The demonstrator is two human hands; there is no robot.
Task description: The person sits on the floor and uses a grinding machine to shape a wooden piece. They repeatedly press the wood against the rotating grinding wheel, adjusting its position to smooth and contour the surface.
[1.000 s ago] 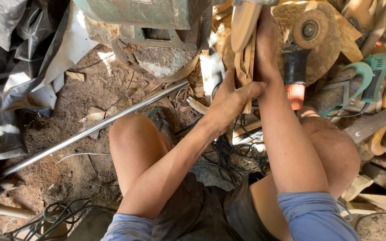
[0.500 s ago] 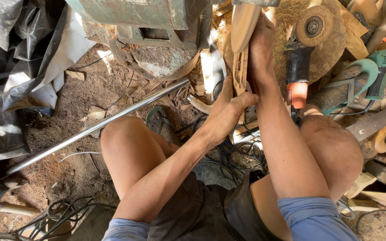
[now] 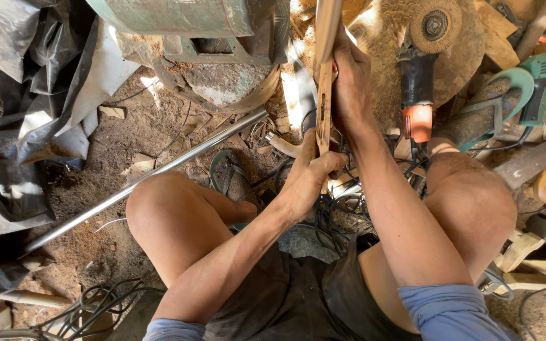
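A long, narrow piece of pale wood [image 3: 325,95] stands almost edge-on between my knees, running from the top of the view down to my left hand. My left hand [image 3: 308,180] grips its lower end. My right hand [image 3: 351,85] is closed round it higher up. Just right of my right hand lies an angle grinder [image 3: 417,95] with a black body and orange end, carrying a round wire wheel [image 3: 436,25].
A long metal rod [image 3: 146,180] lies diagonally on the dirt floor at left. A green metal machine [image 3: 184,25] sits at top. Black plastic sheeting [image 3: 14,113] covers the left. A teal power tool [image 3: 538,76], wood offcuts and cables crowd the right.
The wooden piece has turned from showing its broad face to edge-on. Both hands have shifted slightly left with it, the left hand now closed on its lower end.
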